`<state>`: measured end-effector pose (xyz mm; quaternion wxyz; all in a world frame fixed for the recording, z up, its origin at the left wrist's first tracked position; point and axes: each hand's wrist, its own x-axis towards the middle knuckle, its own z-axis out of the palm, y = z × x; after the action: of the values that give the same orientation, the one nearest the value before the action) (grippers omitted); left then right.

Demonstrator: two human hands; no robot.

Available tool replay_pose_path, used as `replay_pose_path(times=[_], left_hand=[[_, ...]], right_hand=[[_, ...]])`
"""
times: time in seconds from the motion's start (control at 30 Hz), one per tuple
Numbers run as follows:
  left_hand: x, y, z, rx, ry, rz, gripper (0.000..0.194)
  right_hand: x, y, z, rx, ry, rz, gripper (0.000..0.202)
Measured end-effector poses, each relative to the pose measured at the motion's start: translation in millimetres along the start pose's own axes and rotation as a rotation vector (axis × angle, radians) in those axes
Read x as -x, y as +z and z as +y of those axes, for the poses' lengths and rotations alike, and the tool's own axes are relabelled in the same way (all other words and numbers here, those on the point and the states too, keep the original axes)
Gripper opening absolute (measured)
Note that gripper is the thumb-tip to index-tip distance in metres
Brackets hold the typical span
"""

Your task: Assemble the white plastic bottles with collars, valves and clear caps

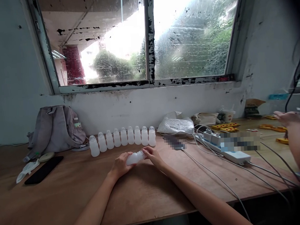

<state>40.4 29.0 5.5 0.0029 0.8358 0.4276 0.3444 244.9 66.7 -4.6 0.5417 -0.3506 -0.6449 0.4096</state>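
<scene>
A small translucent white bottle (133, 158) lies tilted almost sideways between my two hands, just above the wooden table (134, 199). My left hand (120, 164) is wrapped round the bottle's base. At its other end, the fingers of my right hand (152, 155) close on the clear cap. Behind my hands, a row of several similar bottles (116, 137) stands upright, each with a clear cap on top. The leftmost bottle (94, 146) is a little nearer to me than the others.
At the left are a grey backpack (57, 128) and a black phone (44, 170). On the right, a white power strip (231, 153) trails several cables. Behind it lies a plastic-wrapped package (176, 124). Another person's hand (289, 118) reaches in at the far right near yellow parts (272, 128).
</scene>
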Motion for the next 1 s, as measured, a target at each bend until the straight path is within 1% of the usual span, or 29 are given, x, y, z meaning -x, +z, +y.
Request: replay_pose_path(times=[0.1,0.2,0.27,0.33,0.43,0.6,0.73,1.0], left_hand=[[0.4,0.4,-0.1,0.014,0.026,-0.009,0.041],[1.1,0.2,2.5,0.049,0.043,-0.031,0.042],[1.7,-1.0,6.7,0.089,0.044,-0.055,0.043],[2.1,-3.1,12.3,0.136,0.031,-0.081,0.042],[2.5,-7.0,20.4,0.207,0.019,-0.097,0.042],[2.6,-9.6,25.3,0.252,0.090,-0.067,0.039],[2.9,-7.4,26.7,0.240,0.079,-0.073,0.038],[3.7,-7.7,28.2,0.246,0.083,-0.110,0.036]], right_hand=[[-1.2,-2.3,0.3,-0.072,0.104,0.024,0.033],[-2.5,-6.0,-2.3,-0.178,0.307,0.016,0.042],[-2.5,-8.1,-6.0,-0.275,0.420,-0.048,0.047],[-1.3,-9.1,-11.5,-0.379,0.486,-0.146,0.049],[1.9,-8.7,-21.4,-0.463,0.540,-0.279,0.049],[4.9,-8.1,-30.9,-0.483,0.618,-0.393,0.054],[3.7,-10.2,-26.0,-0.506,0.664,-0.392,0.058],[3.3,-8.2,-17.2,-0.567,0.684,-0.406,0.057]])
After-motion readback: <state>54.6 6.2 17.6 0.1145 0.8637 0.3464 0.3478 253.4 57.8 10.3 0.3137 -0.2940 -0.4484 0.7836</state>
